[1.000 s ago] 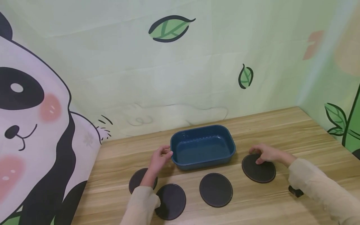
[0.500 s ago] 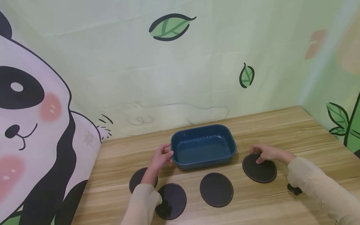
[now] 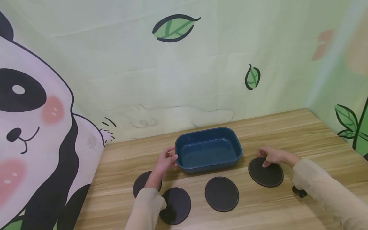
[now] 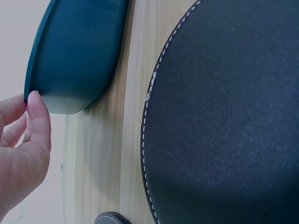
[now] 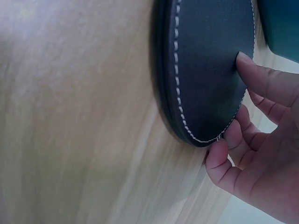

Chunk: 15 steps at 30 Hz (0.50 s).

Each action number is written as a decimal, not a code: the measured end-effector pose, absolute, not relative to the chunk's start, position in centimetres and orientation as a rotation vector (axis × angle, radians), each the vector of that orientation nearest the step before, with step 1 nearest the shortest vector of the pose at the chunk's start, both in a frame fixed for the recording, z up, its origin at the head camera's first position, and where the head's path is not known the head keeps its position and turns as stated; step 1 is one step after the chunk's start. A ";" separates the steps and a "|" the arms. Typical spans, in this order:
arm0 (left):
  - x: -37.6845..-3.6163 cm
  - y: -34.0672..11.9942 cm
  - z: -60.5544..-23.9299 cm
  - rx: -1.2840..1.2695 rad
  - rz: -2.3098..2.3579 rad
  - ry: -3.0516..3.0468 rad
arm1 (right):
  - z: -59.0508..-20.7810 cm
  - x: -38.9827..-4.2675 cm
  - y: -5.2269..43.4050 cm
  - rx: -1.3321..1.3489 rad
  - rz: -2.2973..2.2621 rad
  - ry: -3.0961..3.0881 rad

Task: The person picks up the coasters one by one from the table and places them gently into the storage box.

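Left hand [image 3: 166, 160] curled on rim of blue dish [image 3: 208, 150], steadying it. My right hand [image 3: 270, 155] pinches far edge of stitched coaster [image 3: 265, 172]; I'd peel that edge up slowly, thumb pressing top.

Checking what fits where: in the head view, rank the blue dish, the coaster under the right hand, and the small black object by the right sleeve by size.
1. blue dish, largest.
2. coaster under the right hand.
3. small black object, smallest by far.
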<state>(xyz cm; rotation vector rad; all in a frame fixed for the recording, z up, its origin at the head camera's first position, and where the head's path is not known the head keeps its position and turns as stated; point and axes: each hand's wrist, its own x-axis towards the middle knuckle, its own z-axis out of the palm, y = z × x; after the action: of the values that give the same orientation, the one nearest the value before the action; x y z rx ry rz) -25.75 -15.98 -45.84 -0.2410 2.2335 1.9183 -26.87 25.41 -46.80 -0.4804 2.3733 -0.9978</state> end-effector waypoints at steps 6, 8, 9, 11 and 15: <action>-25.8 -16.1 -45.9 -0.242 1.912 2.231 | -46.7 -26.9 25.4 -0.489 -1.002 2.366; -25.8 -16.0 -45.8 -0.248 1.909 2.235 | -46.8 -26.9 25.4 -0.493 -1.005 2.368; -25.8 -16.0 -45.8 -0.251 1.907 2.237 | -46.8 -26.9 25.4 -0.498 -1.005 2.371; -25.8 -16.0 -45.8 -0.264 1.907 2.234 | -46.8 -26.9 25.4 -0.503 -1.010 2.371; -25.9 -16.0 -45.8 -0.260 1.904 2.232 | -46.7 -26.9 25.4 -0.508 -1.022 2.361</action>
<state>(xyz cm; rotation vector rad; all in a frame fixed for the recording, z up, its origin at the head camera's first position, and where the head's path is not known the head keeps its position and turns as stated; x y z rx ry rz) -25.87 -16.00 -45.83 -0.2602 2.2322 1.9040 -26.87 25.44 -46.70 -0.5078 2.3615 -1.0217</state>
